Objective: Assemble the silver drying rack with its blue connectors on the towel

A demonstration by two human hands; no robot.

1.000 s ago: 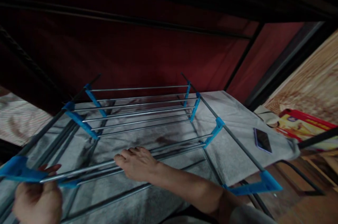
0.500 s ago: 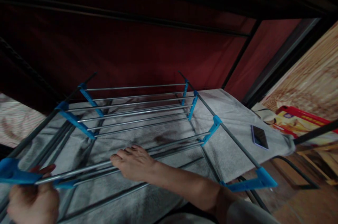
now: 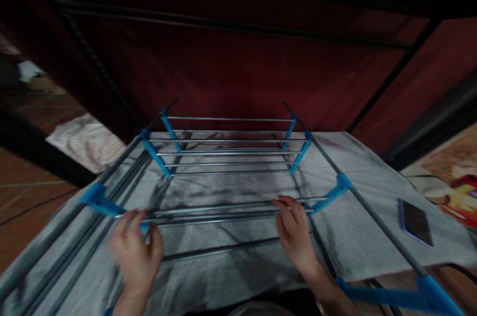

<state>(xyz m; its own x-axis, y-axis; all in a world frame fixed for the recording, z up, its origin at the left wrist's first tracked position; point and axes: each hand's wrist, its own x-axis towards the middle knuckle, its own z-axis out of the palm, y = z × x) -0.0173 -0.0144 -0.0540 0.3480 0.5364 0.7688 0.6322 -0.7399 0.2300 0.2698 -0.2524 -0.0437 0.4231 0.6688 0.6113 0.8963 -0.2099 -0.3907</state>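
Note:
A rack of metal rods and blue plastic brackets lies over a grey cloth-covered surface. My left hand (image 3: 136, 251), slightly blurred, has its fingers curled over the left end of a front metal rod (image 3: 223, 206), beside a blue bracket (image 3: 100, 200). Near that rod's right end, my right hand (image 3: 296, 234) has its fingers apart, their tips touching or just over the rod. Another blue bracket (image 3: 330, 195) joins the rods to the right side tube. Further back, several thin rods (image 3: 231, 153) span between smaller blue brackets.
A phone (image 3: 416, 221) lies on the grey cloth (image 3: 357, 167) at the right. Beyond it is a red and yellow package (image 3: 467, 197). A dark red fabric wall (image 3: 238, 72) with black bars stands behind the rack. Striped cloth (image 3: 87, 142) lies at the left.
The view has turned left. My left hand has shifted from under the blue bracket to over the rod's end. My right hand has moved right along the rods, and its fingers have loosened.

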